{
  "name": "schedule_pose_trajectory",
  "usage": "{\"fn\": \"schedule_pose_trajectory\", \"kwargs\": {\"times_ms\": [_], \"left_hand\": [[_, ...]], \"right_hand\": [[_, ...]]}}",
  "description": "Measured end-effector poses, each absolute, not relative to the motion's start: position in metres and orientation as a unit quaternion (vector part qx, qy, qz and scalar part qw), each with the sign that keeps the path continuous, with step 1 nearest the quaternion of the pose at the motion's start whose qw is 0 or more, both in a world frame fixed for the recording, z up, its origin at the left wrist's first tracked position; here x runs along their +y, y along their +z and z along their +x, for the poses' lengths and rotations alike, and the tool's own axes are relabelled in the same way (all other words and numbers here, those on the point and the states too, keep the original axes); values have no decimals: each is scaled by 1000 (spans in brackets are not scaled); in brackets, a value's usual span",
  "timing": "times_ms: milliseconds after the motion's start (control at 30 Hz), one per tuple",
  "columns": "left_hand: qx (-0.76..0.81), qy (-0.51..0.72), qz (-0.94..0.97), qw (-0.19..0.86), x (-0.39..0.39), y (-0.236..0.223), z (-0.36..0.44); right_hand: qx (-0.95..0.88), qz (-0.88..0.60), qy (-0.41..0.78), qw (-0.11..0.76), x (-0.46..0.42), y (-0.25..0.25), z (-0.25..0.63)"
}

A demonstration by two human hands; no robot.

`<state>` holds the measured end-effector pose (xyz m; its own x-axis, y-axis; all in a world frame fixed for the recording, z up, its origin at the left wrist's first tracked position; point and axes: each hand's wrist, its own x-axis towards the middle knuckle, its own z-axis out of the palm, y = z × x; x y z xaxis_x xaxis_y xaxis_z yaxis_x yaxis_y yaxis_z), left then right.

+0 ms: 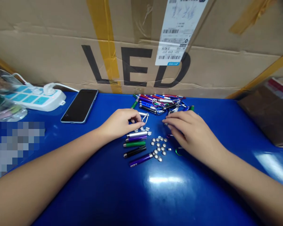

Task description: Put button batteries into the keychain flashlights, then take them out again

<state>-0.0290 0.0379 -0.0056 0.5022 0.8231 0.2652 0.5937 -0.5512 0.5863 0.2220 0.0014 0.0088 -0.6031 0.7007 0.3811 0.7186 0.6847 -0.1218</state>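
Left hand (119,123) is pinching a small metal clip (144,118) just beyond the metal caps (158,146). Right hand (188,131) is hovering, fingers curled, beside the caps; grip unclear. Colored tubes (136,147) are lying left of the caps, tangled keychain lights (158,103) beyond them.
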Motion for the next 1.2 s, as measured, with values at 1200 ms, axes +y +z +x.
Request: {"fn": "schedule_pose_trajectory", "kwargs": {"times_ms": [1200], "left_hand": [[327,314,868,203,0,21,-9]], "right_hand": [[-655,-434,452,423,-16,24,213]]}}
